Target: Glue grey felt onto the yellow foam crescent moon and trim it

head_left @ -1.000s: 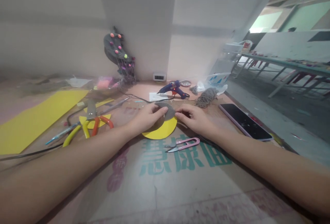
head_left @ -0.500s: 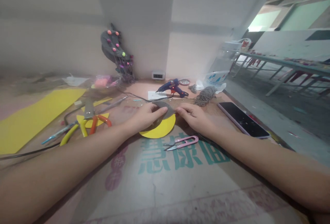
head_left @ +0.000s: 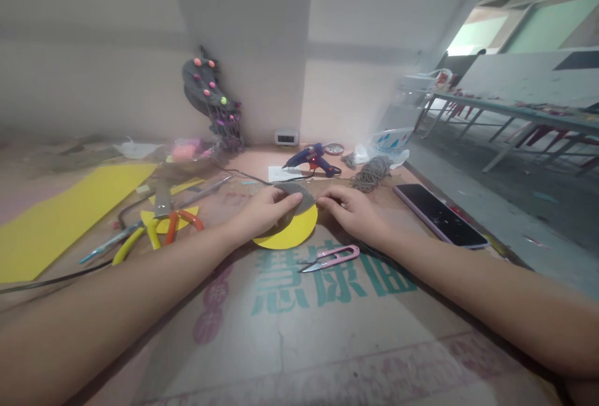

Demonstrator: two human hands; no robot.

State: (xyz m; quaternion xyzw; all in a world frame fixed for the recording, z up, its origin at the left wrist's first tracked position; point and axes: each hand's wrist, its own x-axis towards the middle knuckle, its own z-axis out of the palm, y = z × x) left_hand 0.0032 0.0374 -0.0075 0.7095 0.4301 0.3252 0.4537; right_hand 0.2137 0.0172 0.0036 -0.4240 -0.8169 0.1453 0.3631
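Observation:
My left hand [head_left: 266,209] is closed on a yellow disc [head_left: 292,231], its thumb pressed on a grey layer [head_left: 299,193] that covers the upper part. This grey layer looks like yarn laid side by side. At the disc's right edge my right hand [head_left: 346,206] pinches what looks like the end of the grey yarn, though the strand itself is hard to see. Pink thread snips [head_left: 334,258] lie on the cardboard just below the disc. Behind the hands rests a blue glue gun [head_left: 312,159] with a red light on it.
A grey yarn bundle [head_left: 372,173] and a phone [head_left: 440,216] lie to the right. Yellow sheet [head_left: 65,219], orange-handled scissors [head_left: 171,225] and yellow-handled pliers [head_left: 126,245] occupy the left. A small clock [head_left: 286,138] and a grey moon-shaped ornament [head_left: 201,88] with coloured balls stand by the wall.
The right fingertips sit slightly higher and a little apart from the disc's edge. The left hand and the disc hold almost the same place.

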